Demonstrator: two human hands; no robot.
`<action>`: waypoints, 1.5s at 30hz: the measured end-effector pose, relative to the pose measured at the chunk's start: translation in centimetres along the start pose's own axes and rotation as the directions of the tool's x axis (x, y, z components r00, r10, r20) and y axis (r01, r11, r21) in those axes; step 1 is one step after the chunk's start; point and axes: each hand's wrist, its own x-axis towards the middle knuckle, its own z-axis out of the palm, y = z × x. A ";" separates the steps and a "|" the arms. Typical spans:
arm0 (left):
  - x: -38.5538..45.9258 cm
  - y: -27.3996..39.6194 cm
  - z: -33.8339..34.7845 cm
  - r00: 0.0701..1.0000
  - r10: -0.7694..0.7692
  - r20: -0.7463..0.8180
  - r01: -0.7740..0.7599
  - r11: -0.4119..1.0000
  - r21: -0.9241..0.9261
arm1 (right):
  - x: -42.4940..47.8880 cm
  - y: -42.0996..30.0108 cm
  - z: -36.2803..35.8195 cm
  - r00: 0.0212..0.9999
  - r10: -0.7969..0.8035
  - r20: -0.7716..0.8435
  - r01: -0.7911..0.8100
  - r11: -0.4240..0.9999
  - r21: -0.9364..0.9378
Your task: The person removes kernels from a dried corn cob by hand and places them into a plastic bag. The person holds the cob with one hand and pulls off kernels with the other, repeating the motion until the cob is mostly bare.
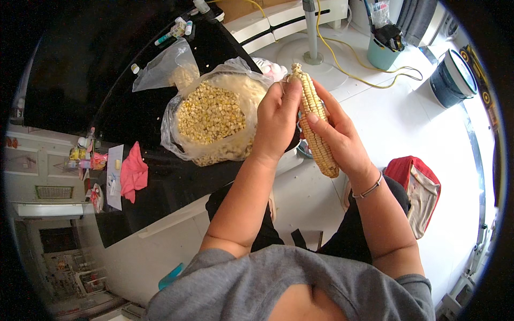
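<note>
A dried ear of pale corn (317, 132) is held between both hands, its tip pointing away from me and its wider end near my right wrist. My left hand (281, 110) grips the far part from the left, thumb along the kernels. My right hand (337, 124) wraps the ear's right side, its thumb pressed on the middle rows. Left of the hands, a clear plastic bag (170, 134) full of loose corn kernels (211, 112) stands on a black tabletop (160, 172). Behind it lies a smaller clear bag (160, 66) with some pale contents.
A pink cloth (134, 172) lies at the table's left. On the floor are a teal bin (381, 54), a lidded bucket (451, 80), a yellow cable (353, 68) and a red-and-beige fabric item (421, 196). A grey pole on a round base (313, 56) stands ahead.
</note>
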 end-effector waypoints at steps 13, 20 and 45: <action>-0.3 -1.8 0.5 0.983 0.162 -0.090 -0.116 0.918 0.380 | 0.7 2.4 0.2 0.954 -0.297 -0.039 0.271 0.912 -0.308; 0.0 -0.7 1.1 0.947 -0.318 -0.052 0.277 0.885 -0.375 | 0.2 1.4 -0.1 0.988 -0.085 -0.126 0.074 0.993 -0.090; -0.1 5.5 -3.7 0.976 -0.114 0.186 0.217 0.579 -0.786 | 1.1 0.1 -2.1 0.956 0.294 -0.003 -0.241 0.788 0.566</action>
